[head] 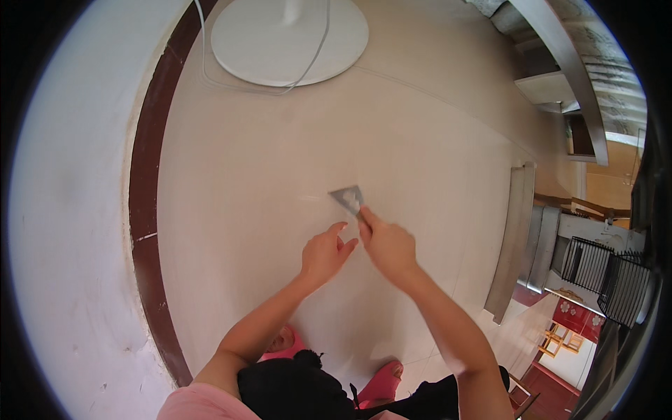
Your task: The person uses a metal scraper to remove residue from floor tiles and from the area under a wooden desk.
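My right hand (pixel 388 244) grips the handle of a putty knife (pixel 347 196), a scraper with a flared metal blade. A pale patch marks the blade, which points up and to the left above the tiled floor (pixel 252 173); whether it touches the tiles I cannot tell. Just left of the handle is my left hand (pixel 326 252), holding nothing, its thumb and fingers apart. Both forearms reach forward from my body, over my pink slippers (pixel 386 383).
A round white pedestal base (pixel 283 47) stands ahead, a pale cable (pixel 210 81) looping around it. Along the left runs a dark red baseboard (pixel 144 184) below a white wall (pixel 68 199). To the right are a long grey panel (pixel 509 236) and black wire racks (pixel 588 265).
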Tool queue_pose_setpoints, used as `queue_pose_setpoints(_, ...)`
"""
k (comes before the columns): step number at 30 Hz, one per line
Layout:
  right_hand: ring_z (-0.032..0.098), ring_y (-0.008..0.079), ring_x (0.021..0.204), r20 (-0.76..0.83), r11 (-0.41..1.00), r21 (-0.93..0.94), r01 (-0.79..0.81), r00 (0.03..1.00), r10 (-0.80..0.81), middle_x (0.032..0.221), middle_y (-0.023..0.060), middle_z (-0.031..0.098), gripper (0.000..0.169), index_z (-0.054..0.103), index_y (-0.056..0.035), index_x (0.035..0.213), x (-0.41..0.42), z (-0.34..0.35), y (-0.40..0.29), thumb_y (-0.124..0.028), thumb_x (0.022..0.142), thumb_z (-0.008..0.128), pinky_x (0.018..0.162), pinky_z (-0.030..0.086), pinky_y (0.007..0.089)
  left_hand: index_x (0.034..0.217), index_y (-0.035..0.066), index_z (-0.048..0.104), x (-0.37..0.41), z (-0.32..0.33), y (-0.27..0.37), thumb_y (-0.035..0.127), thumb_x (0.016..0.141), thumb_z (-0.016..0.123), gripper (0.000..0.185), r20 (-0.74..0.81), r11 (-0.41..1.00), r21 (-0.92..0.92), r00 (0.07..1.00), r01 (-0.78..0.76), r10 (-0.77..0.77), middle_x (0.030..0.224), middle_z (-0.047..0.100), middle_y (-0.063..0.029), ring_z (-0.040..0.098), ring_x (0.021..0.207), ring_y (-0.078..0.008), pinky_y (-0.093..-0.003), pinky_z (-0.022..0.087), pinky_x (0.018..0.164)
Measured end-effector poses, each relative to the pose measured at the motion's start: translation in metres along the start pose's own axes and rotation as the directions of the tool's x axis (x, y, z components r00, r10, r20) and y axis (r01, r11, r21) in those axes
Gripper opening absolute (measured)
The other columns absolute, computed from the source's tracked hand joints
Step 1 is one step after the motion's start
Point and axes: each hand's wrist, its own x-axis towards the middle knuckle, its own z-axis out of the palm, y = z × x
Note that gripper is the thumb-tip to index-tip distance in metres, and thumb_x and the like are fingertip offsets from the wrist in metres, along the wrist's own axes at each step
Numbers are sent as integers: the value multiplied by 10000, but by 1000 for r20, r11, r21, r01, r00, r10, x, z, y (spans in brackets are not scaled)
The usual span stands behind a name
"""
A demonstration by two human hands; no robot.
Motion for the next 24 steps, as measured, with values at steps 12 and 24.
queue_pose_setpoints(12,599,323,632,-136,992,-42,123,982,-127,701,134,621,310,526,-137,1146,37,-6,-24,-271,888,419,541,461,449,905,26,605,12,-34,-37,252,830,600,238,-149,960,-264,979,96,-139,584,531,-2,483,513,-80,-242,394,499)
queue_pose_setpoints(24,585,308,548,-140,972,-163,170,971,-193,606,126,592,340,513,-128,1186,49,-1,-54,-267,886,432,483,445,435,807,30,608,21,-36,-44,235,848,558,215,-76,859,-481,968,176,-241,539,560,-18,487,413,-84,-243,378,410)
